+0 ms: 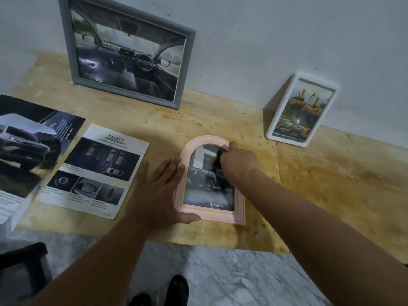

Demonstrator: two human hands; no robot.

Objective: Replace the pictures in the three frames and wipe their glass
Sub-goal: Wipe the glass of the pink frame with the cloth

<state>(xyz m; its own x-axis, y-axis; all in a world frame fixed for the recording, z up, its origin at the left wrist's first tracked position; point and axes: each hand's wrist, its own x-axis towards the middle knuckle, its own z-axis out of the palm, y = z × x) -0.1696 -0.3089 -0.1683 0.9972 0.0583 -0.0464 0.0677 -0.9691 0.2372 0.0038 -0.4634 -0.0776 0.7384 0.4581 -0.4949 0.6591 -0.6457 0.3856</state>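
Stained plywood against a pale wall serves as the worktop. On it the pink arched frame lies flat, glass up, with a truck picture inside. It is steadied by the left hand, fingers straight and pressed along its left edge. A dark cloth is gripped by the right hand on the upper glass.

Should the left hand's pressure ease, the frame could probably be slid across the board by the wiping. The grey frame and white frame, leaned on the wall, might be toppled by a knock. Loose brochure pages lie near the left hand.

Most of the cloth is hidden and blurred under the hand; smears on the glass cannot be judged.
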